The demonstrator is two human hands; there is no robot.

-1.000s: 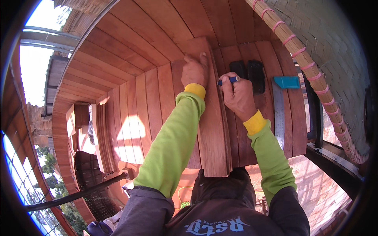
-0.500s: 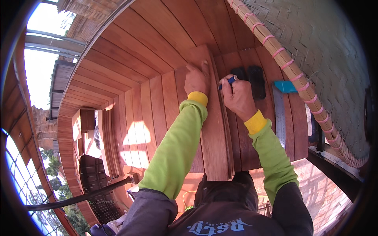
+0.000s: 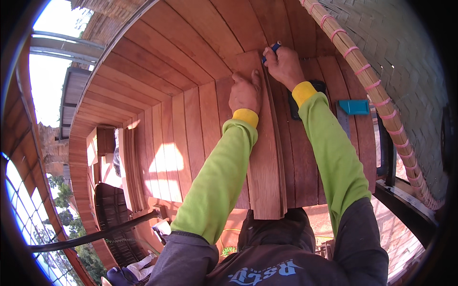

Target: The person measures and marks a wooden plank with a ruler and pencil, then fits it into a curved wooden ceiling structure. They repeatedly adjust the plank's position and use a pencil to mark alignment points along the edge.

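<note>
A long reddish-brown wooden plank [image 3: 265, 176] lies lengthwise in front of me, with at least one more board under its right edge. My left hand [image 3: 245, 93] presses on the plank near its far end, thumb and forefinger apart, holding nothing. Close by on the right, my right hand [image 3: 285, 66] is closed around a short blue pen-like tool [image 3: 272, 51], at the far end of the plank's right edge. The fingers hide part of the tool, and its tip is hard to make out.
Wooden slats [image 3: 191, 109] form the surface below and a curved wall beyond. A dark object [image 3: 294, 107] lies partly behind my right forearm. Further right is a square with a teal handle [image 3: 354, 107] and metal blade. A woven mat with a bound rim [image 3: 374, 86] curves along the right; stacked boards [image 3: 131, 167] stand left.
My right hand has moved away from me along the plank's right edge with the blue tool, up to the far end. My left hand stays on the plank, barely shifted in view.
</note>
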